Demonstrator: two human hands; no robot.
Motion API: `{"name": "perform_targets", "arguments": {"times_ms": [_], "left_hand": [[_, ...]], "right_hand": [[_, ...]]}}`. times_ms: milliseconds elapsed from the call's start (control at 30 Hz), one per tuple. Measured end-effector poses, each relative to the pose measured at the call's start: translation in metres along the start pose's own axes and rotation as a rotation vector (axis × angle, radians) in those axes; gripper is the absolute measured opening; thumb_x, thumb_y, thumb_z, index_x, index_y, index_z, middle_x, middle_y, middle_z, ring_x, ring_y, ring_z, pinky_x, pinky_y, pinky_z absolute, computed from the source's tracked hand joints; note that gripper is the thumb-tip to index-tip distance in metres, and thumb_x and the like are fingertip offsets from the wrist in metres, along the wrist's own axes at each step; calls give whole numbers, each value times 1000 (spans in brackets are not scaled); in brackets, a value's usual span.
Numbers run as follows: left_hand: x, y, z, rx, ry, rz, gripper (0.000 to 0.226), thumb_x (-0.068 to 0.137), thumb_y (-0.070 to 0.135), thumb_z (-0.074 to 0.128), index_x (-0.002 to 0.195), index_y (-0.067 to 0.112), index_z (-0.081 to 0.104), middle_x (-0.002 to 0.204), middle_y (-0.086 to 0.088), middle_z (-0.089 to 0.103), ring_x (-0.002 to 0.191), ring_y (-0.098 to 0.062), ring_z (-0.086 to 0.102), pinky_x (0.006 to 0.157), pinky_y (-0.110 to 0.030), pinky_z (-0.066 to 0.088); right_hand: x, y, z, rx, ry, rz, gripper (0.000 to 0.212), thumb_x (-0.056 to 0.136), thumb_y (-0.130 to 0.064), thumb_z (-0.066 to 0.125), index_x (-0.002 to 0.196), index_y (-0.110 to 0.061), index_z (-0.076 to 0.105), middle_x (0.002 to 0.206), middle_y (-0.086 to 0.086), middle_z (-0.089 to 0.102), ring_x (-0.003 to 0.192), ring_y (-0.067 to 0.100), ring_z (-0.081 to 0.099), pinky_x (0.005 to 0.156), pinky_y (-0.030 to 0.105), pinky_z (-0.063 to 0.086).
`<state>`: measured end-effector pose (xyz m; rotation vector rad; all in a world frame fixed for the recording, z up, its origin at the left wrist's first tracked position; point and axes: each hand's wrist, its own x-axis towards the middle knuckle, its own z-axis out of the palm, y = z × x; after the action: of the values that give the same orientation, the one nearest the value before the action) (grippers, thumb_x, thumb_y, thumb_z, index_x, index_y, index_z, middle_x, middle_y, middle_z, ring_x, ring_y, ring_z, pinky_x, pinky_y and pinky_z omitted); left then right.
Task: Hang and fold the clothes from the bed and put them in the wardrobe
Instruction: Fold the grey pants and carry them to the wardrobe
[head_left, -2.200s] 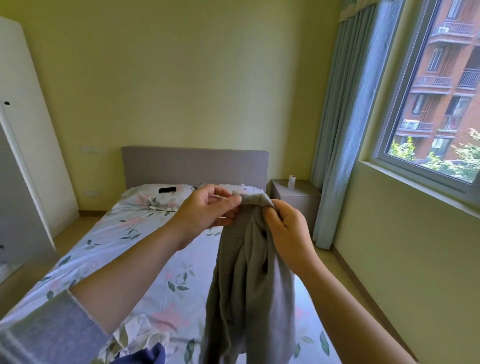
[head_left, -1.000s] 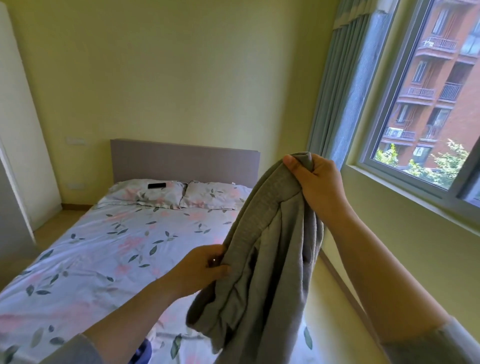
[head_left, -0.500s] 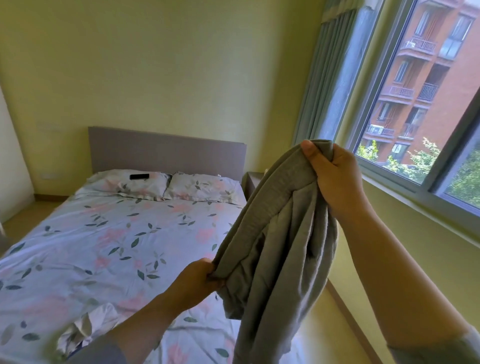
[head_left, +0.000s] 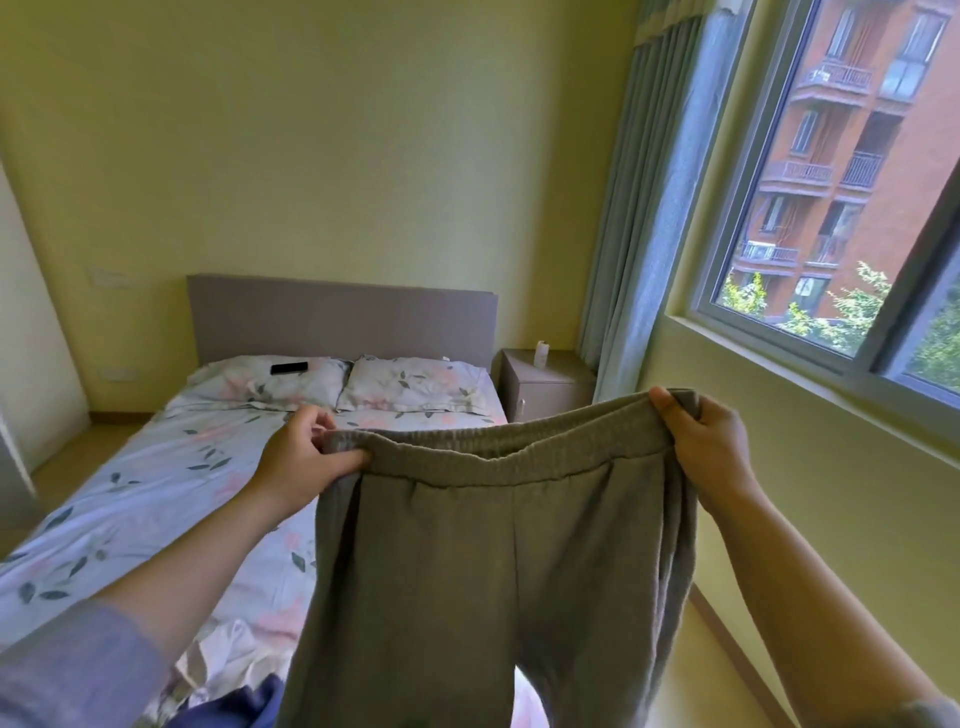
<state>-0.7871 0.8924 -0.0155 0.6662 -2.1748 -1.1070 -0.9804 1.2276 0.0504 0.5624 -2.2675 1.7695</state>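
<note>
So the grey sweatpants (head_left: 498, 561) are finally opened out. Half a second ago they were one bunched-up lump, with the right hand holding a corner up high and the left hand grabbing a fold lower down. Now both hands are on the elastic waistband (head_left: 498, 447), stretching it wide across the front of the view. The left hand (head_left: 301, 457) pinches the left end, thumb on top and fingers curled under the fabric, and the right hand (head_left: 706, 447) has its fingers wrapped round the right end, sitting a bit higher than the left. The legs hang straight down in the air and run out of the bottom of the frame, in front of the right side of the bed (head_left: 130, 493) and not lying on it. The view has also swung back since then, so the nightstand (head_left: 540, 384) with a small white bottle (head_left: 541, 353) on it shows again just past the bed, beside the curtain (head_left: 639, 208) and the window (head_left: 831, 208). A dark phone (head_left: 289, 368) lies on the left one of the two pillows (head_left: 415, 384), same spot as before. At the near end of the bed there's a crumpled white garment (head_left: 228, 649) with a blue garment (head_left: 244, 706) just beside it. The wardrobe (head_left: 31, 338) only peeks in at the far left edge.
</note>
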Motion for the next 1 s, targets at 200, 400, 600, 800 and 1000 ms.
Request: {"name": "perform_targets", "arguments": {"times_ms": [200, 400, 600, 800, 1000], "left_hand": [[2, -4, -24, -272, -64, -182, 17, 89, 23, 69, 98, 8, 67, 98, -16, 72, 98, -36, 67, 95, -50, 50], [0, -4, -16, -91, 49, -228, 23, 97, 29, 55, 99, 6, 60, 100, -16, 66, 96, -33, 60, 89, -43, 46], [5, 22, 0, -587, -1, -658, 22, 99, 19, 52, 83, 6, 59, 77, -13, 60, 65, -25, 56, 59, -31, 43], [-12, 51, 29, -701, 44, -469, 16, 92, 23, 66, 89, 7, 62, 76, -7, 65, 61, -16, 64, 47, -21, 49], [-48, 70, 48, -483, -136, -182, 24, 90, 20, 68, 113, 14, 63, 109, -12, 69, 99, -31, 67, 86, -48, 56]], "right_hand": [[-1, 7, 13, -77, -15, -14, 35, 93, -39, 63, 75, -11, 71, 71, 7, 67, 67, 15, 57, 60, 24, 46], [-4, 16, 14, -72, -97, 280, 43, 94, -48, 58, 78, -9, 66, 76, 8, 66, 75, 22, 62, 67, 31, 50], [-6, 24, 49, 648, -147, 965, 42, 106, -31, 40, 116, 6, 57, 77, 24, 65, 92, 33, 59, 104, 39, 45], [-33, 8, 74, 502, -98, 612, 19, 97, -19, 58, 110, -6, 64, 93, 12, 66, 73, 20, 64, 54, 26, 56], [-85, -32, 97, 206, -303, 254, 11, 95, -20, 61, 85, -21, 65, 91, 12, 71, 86, 27, 69, 81, 49, 59]]}}
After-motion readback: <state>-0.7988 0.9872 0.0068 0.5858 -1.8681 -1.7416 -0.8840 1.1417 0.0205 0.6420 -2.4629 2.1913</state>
